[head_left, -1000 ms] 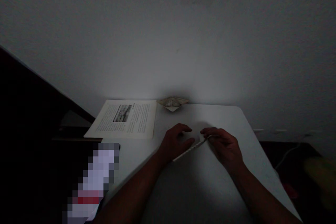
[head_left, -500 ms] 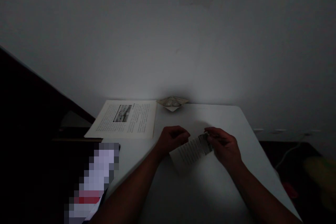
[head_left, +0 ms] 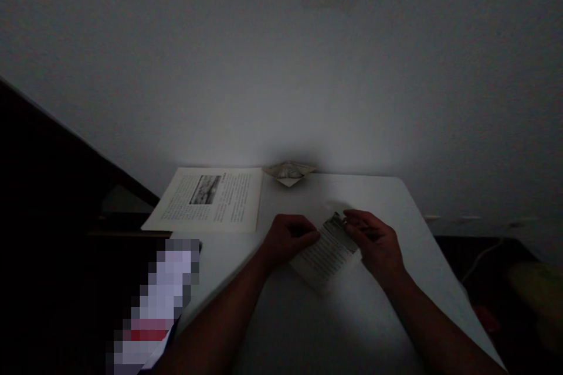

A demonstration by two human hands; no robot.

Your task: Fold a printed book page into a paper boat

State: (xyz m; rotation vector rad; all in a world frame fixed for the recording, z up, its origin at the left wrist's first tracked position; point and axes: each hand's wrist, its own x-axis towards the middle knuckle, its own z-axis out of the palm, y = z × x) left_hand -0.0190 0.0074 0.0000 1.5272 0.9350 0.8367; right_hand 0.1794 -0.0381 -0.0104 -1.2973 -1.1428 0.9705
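Observation:
A folded printed sheet of paper (head_left: pixel 328 255) is held between my two hands, tilted above the table. My left hand (head_left: pixel 290 239) pinches its left edge, thumb on the printed face. At its upper right corner my right hand (head_left: pixel 376 240) is closed on the paper, near a dark printed picture. The fingertips behind the sheet are hidden. Beyond my hands, against the wall, sits a folded paper boat (head_left: pixel 289 173) with pointed ends.
Flat printed sheets (head_left: pixel 237 199) lie at the table's back left corner. A blurred-out bright device (head_left: pixel 162 299) is at the left edge. The white table (head_left: pixel 378 193) meets a grey wall (head_left: pixel 281 70) behind. A cable (head_left: pixel 481 261) hangs at the right.
The paper has turned in my hands and shows more of its printed face. My left thumb now lies over its edge. The boat and the flat sheets have not moved.

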